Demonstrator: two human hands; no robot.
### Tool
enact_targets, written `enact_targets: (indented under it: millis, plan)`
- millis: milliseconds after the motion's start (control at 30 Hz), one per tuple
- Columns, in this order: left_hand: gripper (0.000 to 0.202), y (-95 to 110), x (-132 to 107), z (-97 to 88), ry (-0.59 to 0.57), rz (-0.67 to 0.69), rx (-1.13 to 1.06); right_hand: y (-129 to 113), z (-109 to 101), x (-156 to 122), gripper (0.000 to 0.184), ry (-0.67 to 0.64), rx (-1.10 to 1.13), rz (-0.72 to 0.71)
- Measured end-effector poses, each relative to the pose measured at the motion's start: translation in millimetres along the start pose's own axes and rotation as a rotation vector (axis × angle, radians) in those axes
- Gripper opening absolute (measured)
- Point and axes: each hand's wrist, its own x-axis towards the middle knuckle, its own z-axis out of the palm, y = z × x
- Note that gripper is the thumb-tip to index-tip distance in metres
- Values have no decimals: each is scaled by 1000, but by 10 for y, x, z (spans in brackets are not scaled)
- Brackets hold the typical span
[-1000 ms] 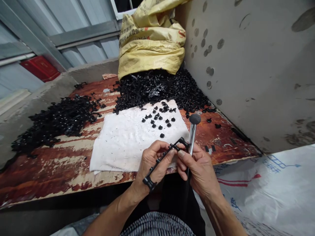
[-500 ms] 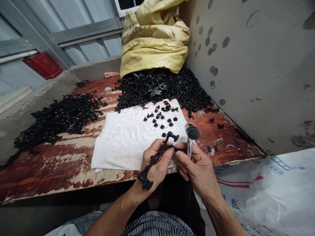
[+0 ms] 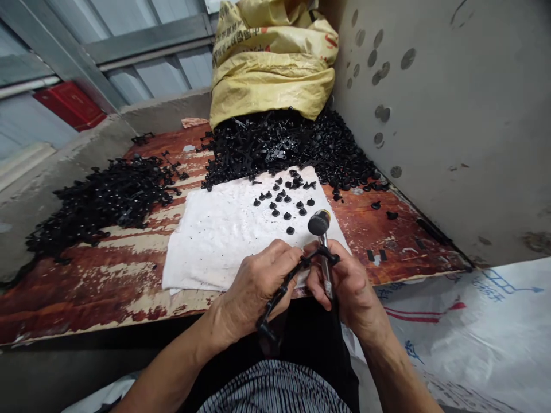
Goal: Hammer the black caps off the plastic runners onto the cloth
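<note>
A black plastic runner (image 3: 282, 292) is gripped in the closed left hand (image 3: 253, 287), its far end reaching the right hand (image 3: 348, 289), which is closed around a small steel-handled hammer (image 3: 326, 269), held head up. Both are held over the near edge of a white cloth (image 3: 215, 252), on which black plastic studs (image 3: 287, 215) lie, spread over a worn red-painted board (image 3: 86, 298).

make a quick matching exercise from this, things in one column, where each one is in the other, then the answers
Things
1 yellow sack
2 black studs
3 black plastic strip
4 metal-handled tool

Places
a gripped in the right hand
b lying on the white cloth
c held by the left hand and the right hand
d at the back, by the wall

Pairs: 1d, 2b, 3c, 4a
</note>
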Motion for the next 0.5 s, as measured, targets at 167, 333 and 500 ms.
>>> enact_targets:
  millis: [167, 333, 500]
  plan:
    - [29, -27, -8, -39, -95, 47, -5, 3, 24, 5, 48, 108, -97, 41]
    - [19, 26, 49, 6, 34, 11, -40, -48, 58, 21, 48, 189, -142, 93]
    - [14, 66, 81, 81, 128, -24, -59, -63, 59, 18, 43, 182, -104, 68]
